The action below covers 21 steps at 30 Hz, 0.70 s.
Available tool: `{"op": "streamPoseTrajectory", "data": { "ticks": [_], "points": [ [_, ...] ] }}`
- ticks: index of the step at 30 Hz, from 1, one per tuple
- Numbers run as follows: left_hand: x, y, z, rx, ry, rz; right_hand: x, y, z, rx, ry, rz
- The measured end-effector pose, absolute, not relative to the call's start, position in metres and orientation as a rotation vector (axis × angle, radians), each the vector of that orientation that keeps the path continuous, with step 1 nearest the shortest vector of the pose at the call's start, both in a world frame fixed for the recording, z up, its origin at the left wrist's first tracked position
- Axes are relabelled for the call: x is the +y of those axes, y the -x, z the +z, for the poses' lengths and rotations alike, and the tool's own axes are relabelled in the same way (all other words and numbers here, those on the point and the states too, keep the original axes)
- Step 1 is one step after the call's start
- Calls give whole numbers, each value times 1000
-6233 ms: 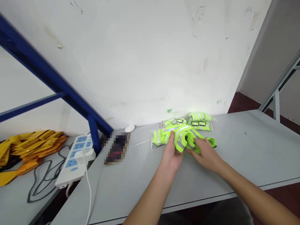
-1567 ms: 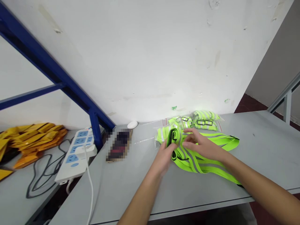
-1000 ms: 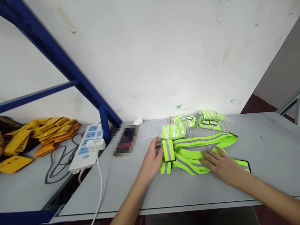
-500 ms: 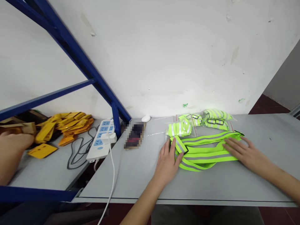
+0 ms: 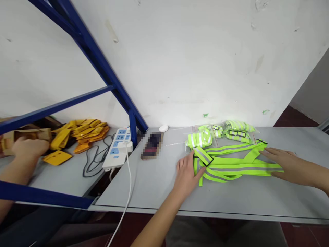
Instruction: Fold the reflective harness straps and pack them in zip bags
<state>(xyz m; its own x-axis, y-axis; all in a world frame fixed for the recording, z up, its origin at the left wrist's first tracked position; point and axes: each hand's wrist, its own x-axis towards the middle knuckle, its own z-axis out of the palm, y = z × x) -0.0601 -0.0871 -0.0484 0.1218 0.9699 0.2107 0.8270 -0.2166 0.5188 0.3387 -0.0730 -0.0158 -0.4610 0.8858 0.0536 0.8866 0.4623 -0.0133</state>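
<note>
A neon-green reflective strap vest (image 5: 231, 168) with grey stripes lies in folded lengths on the grey table. At its left end my left hand (image 5: 186, 175) is closed on the folded straps, the thumb in front below a black-edged buckle piece and the fingers bent at the edge. My right hand (image 5: 295, 166) is at the right end, fingers stretched out and turned sideways, close against the straps and gripping nothing visible. Just behind the vest sit several clear bags (image 5: 200, 139) of rolled straps of the same green.
A phone (image 5: 152, 145) and a white oval object (image 5: 163, 128) are at the left rear. A white power strip (image 5: 117, 151) with a cable stands by the blue frame (image 5: 102, 73). Beyond it, another person's hand (image 5: 31, 147) reaches into a box near yellow packets (image 5: 87, 132).
My right hand has moved rightward off the top of the straps and turned on its side. My left hand's fingers have curled in at the left end. The view has shifted slightly.
</note>
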Motion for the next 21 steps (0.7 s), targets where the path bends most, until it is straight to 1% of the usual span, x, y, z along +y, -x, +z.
{"op": "streamPoseTrajectory", "data": {
  "ticks": [2, 4, 6, 9, 11, 12, 14, 17, 19, 21],
  "points": [
    [-87, 60, -49, 1773, -2093, 796, -72, -288, 10, -2578, 1522, 253],
    [-87, 59, -48, 1808, -2048, 829, -67, -226, 26, -2502, 1422, 502],
    [-87, 58, -46, 1841, -2016, 819, -58, -168, 28, -2418, 1415, 548],
    [-88, 56, -42, 1875, -2008, 765, -44, -113, 12, -2396, 1482, 489],
    [-89, 55, -40, 1905, -1996, 747, -37, -101, 1, -2371, 1515, 508],
    [-89, 55, -39, 1920, -1986, 746, -34, -100, -2, -2323, 1507, 573],
    [-90, 54, -39, 1935, -1958, 748, -30, -104, -3, -2121, 1434, 824],
    [-89, 54, -39, 1928, -1918, 762, -27, -113, 0, -1616, 1213, 1332],
    [-86, 53, -38, 1927, -1897, 747, -26, -115, -2, -1346, 1096, 1528],
    [-81, 51, -36, 1930, -1879, 698, -28, -113, -7, -1222, 1058, 1618]
  ]
}}
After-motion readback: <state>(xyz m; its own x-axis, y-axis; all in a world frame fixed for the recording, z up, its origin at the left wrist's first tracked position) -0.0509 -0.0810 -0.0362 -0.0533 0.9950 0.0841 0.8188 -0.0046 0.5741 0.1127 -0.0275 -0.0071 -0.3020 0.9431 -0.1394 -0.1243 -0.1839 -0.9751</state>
